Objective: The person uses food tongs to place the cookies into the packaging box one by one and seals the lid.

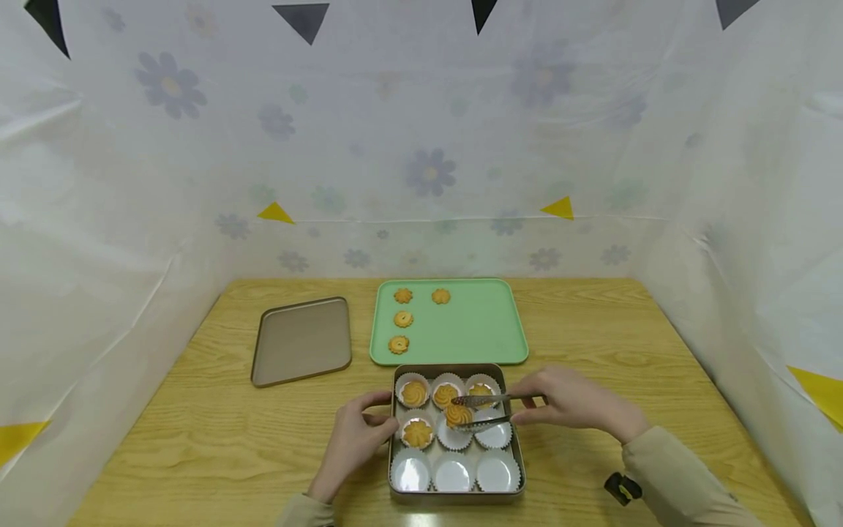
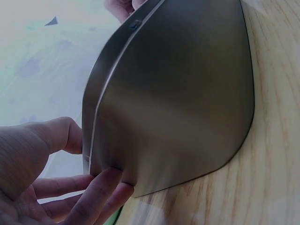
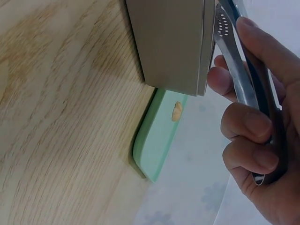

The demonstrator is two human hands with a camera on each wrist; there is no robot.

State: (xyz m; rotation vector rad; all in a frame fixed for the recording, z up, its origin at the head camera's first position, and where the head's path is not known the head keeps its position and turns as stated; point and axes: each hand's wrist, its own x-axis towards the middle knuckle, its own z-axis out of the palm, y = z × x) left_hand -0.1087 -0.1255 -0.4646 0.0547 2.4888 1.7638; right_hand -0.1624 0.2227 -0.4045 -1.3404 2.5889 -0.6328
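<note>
A metal tin holds rows of white paper cups, several with a piped cookie inside. My right hand grips metal tongs, fingers curled round the handles in the right wrist view. Between the tong tips is a swirled cookie, over the middle cup; whether it touches the cup, I cannot tell. At the tin's left side, my left hand holds the tin, thumb at the rim and fingertips against the outer wall in the left wrist view.
Behind the tin lies a green tray with several cookies toward its left side. A brown flat tray lies left of it on the wooden table. White patterned sheets enclose the table at the back and sides.
</note>
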